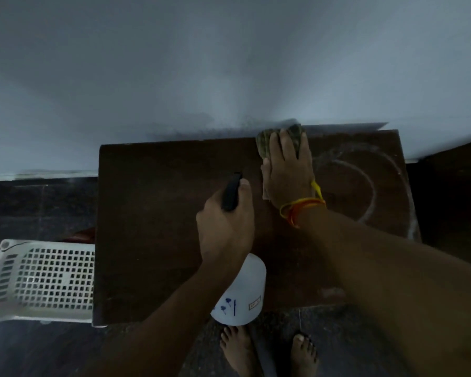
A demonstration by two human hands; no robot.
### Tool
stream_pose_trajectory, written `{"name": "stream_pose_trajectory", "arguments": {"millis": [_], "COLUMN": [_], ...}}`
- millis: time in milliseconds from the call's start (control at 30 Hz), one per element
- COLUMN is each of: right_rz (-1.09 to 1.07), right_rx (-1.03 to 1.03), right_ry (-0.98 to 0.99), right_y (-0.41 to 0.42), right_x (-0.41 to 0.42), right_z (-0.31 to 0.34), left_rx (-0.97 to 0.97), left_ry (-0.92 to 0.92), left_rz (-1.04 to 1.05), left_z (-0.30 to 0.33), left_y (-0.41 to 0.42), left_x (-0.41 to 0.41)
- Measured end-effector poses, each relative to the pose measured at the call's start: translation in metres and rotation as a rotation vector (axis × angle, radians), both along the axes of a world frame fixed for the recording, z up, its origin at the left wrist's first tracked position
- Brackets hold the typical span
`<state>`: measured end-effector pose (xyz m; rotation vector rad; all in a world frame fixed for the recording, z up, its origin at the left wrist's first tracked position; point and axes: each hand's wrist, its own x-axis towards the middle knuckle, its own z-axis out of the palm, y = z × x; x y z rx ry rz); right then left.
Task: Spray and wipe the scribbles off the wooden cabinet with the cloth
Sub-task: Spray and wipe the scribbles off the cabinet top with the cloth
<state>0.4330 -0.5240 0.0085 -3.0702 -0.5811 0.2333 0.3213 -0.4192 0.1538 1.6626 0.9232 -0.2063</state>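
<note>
The dark wooden cabinet (158, 213) stands against a pale wall, seen from above. White chalky scribbles (370, 186) curve in loops across its right part. My right hand (288, 172) lies flat on a greenish cloth (267, 145) near the cabinet's back edge, just left of the scribbles. My left hand (226, 227) grips a white spray bottle (242, 292) by its black trigger head, held above the middle of the top. Yellow and orange threads circle my right wrist.
A white perforated plastic basket (44, 281) sits on the dark floor to the cabinet's left. My bare feet (237, 349) stand at the cabinet's front edge. A dark piece of furniture (457, 202) adjoins the right side.
</note>
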Motion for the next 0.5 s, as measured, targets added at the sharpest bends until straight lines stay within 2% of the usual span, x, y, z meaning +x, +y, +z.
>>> {"name": "stream_pose_trajectory", "arguments": {"millis": [100, 300, 400, 500], "right_rz": [-0.015, 0.004, -0.013, 0.027], "right_rx": [0.019, 0.044, 0.07, 0.013], "right_ry": [-0.012, 0.038, 0.018, 0.052], "right_y": [0.002, -0.015, -0.016, -0.013], "right_x": [0.007, -0.062, -0.063, -0.05], "right_z": [0.002, 0.008, 0.007, 0.001], "left_rx": [0.008, -0.004, -0.012, 0.006], "left_ry": [-0.008, -0.014, -0.031, -0.056], "left_rz": [0.011, 0.022, 0.025, -0.003], "left_z": [0.002, 0.005, 0.008, 0.006], "left_y": [0.0, 0.001, 0.0, -0.002], "left_x": [-0.003, 0.001, 0.004, 0.003]}}
